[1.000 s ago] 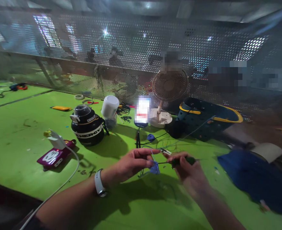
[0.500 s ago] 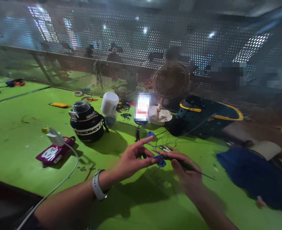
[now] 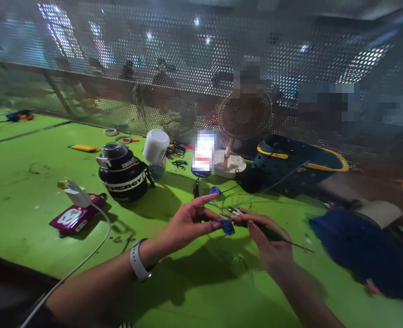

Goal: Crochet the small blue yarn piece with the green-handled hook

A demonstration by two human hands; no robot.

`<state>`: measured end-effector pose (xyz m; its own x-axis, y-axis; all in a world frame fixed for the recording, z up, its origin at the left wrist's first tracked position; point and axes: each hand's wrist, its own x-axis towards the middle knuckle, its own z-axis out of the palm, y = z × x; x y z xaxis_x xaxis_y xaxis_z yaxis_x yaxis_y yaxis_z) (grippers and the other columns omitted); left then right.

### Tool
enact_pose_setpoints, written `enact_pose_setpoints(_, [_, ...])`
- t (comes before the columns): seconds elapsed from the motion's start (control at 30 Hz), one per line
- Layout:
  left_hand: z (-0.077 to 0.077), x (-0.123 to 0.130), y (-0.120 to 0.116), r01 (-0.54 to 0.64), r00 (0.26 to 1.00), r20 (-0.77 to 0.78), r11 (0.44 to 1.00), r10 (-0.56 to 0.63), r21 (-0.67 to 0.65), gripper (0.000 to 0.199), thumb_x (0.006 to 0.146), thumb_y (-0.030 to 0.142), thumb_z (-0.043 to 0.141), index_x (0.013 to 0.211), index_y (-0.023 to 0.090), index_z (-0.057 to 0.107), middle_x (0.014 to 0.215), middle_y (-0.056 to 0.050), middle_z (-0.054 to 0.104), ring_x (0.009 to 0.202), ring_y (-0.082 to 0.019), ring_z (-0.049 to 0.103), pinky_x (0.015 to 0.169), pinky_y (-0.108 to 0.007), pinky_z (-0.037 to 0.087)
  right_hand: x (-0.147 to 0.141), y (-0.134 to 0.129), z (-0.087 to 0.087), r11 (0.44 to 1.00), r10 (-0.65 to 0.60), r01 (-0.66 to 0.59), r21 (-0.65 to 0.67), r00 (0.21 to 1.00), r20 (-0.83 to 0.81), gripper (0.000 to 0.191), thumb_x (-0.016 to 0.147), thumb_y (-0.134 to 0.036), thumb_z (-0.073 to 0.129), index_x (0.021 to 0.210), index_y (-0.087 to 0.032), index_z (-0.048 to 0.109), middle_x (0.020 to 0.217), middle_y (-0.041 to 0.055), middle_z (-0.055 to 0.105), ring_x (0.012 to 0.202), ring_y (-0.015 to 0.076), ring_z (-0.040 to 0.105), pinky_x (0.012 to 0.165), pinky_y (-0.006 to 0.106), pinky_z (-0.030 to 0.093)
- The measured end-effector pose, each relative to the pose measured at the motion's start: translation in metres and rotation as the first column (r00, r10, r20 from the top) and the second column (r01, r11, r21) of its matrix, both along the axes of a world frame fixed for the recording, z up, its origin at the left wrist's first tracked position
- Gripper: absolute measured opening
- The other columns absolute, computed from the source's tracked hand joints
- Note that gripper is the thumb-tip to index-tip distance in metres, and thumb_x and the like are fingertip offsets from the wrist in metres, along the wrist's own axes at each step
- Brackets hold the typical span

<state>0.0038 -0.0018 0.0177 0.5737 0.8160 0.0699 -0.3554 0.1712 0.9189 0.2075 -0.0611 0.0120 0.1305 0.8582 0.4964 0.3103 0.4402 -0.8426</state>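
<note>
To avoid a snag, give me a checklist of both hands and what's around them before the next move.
1. Blue piece pinched in left hand: ok.
2. Green-handled tool gripped in right hand: ok.
3. Tool caught in blue piece: cannot tell, too small.
4. Small blue bundle clear of left hand: cannot tell, fingertip very close.
5. Blue cloth apart from right hand: ok.
6. Black bottle upright: ok.

A green table (image 3: pixel 17 187) spreads from nine o'clock round to six; a perforated screen (image 3: pixel 188 52) spans twelve, with a bright window (image 3: pixel 60 32) showing at ten.
</note>
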Motion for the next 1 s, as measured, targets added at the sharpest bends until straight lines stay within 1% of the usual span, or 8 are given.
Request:
enact_pose_setpoints(0.13, [0.0,-0.001,0.001,-0.011,1.0,-0.017,1.0,0.011,-0.008,0.069,0.072,0.013,0.08,0.135,0.014,0.052,0.082,-0.004,0.074,0.074,-0.013,0.068,0.072,-0.026,0.051,0.002,0.001,0.0,0.999,0.035,-0.035,0.026,0.999,0.009,0.014,0.088,-0.032,0.065,0.097,-0.029,0.075,0.098,0.0043,0.079,0.107,0.0268,0.069,0.095,0.05,0.055])
enact_pose_setpoints(0.3, [0.0,-0.003,0.003,0.012,0.999,-0.035,1.0,-0.011,0.026,0.066,0.074,0.014,0.078,0.135,0.014,0.053,0.082,-0.005,0.073,0.075,-0.014,0.068,0.071,-0.025,0.05,0.007,0.001,0.005,0.993,0.113,-0.113,-0.019,0.993,0.022,0.015,0.089,-0.032,0.064,0.098,-0.03,0.076,0.097,0.0041,0.079,0.111,0.0278,0.068,0.097,0.052,0.054])
enact_pose_setpoints(0.5, [0.001,-0.005,0.004,-0.042,0.992,-0.106,0.983,0.062,0.178,0.065,0.077,0.019,0.076,0.137,0.014,0.05,0.085,-0.006,0.071,0.078,-0.015,0.066,0.074,-0.028,0.051,0.011,0.004,0.016,0.982,0.186,-0.185,-0.03,0.98,0.069,0.016,0.091,-0.029,0.062,0.099,-0.029,0.076,0.096,0.0031,0.079,0.107,0.026,0.07,0.099,0.048,0.053])
enact_pose_setpoints(0.6, [0.005,-0.006,0.003,-0.068,0.976,-0.178,0.954,0.124,0.292,0.064,0.08,0.022,0.073,0.138,0.013,0.049,0.088,-0.008,0.073,0.081,-0.017,0.067,0.078,-0.031,0.052,0.01,0.003,0.018,0.984,0.175,-0.172,-0.046,0.981,0.087,0.016,0.091,-0.028,0.061,0.098,-0.029,0.076,0.097,0.0032,0.079,0.107,0.026,0.07,0.1,0.049,0.052])
enact_pose_setpoints(0.7, [0.008,-0.006,0.001,-0.102,0.946,-0.231,0.887,0.226,0.45,0.059,0.08,0.022,0.072,0.136,0.013,0.053,0.087,-0.01,0.075,0.08,-0.019,0.068,0.079,-0.033,0.052,0.007,0.001,0.019,0.986,0.149,-0.143,-0.084,0.987,0.065,0.016,0.091,-0.031,0.061,0.096,-0.028,0.076,0.098,0.0037,0.079,0.11,0.0268,0.069,0.102,0.05,0.05])
enact_pose_setpoints(0.8, [0.004,-0.006,-0.001,-0.123,0.915,-0.236,0.781,0.329,0.612,0.048,0.082,0.018,0.068,0.129,0.016,0.06,0.09,-0.01,0.076,0.081,-0.02,0.07,0.082,-0.033,0.051,0.004,-0.001,0.016,0.99,0.103,-0.096,-0.106,0.993,0.063,0.016,0.09,-0.034,0.062,0.096,-0.028,0.076,0.098,0.0035,0.079,0.111,0.0269,0.068,0.101,0.049,0.05])
enact_pose_setpoints(0.9, [-0.007,-0.003,-0.002,-0.17,0.872,-0.207,0.672,0.443,0.72,0.032,0.083,0.016,0.066,0.115,0.02,0.069,0.093,-0.009,0.077,0.092,-0.021,0.071,0.088,-0.033,0.05,0.003,-0.002,0.011,0.996,0.063,-0.05,-0.075,0.982,0.18,0.017,0.091,-0.033,0.061,0.099,-0.029,0.075,0.1,0.0041,0.079,0.113,0.0284,0.067,0.098,0.051,0.053])
enact_pose_setpoints(1.0, [-0.015,-0.001,-0.001,-0.192,0.821,-0.164,0.535,0.547,0.823,0.021,0.081,0.013,0.065,0.099,0.021,0.073,0.103,-0.009,0.077,0.096,-0.021,0.071,0.088,-0.033,0.053,0.002,-0.002,0.008,0.998,0.043,-0.054,0.025,0.95,0.31,0.018,0.092,-0.027,0.06,0.104,-0.03,0.073,0.104,0.0033,0.078,0.115,0.0276,0.066,0.098,0.05,0.053])
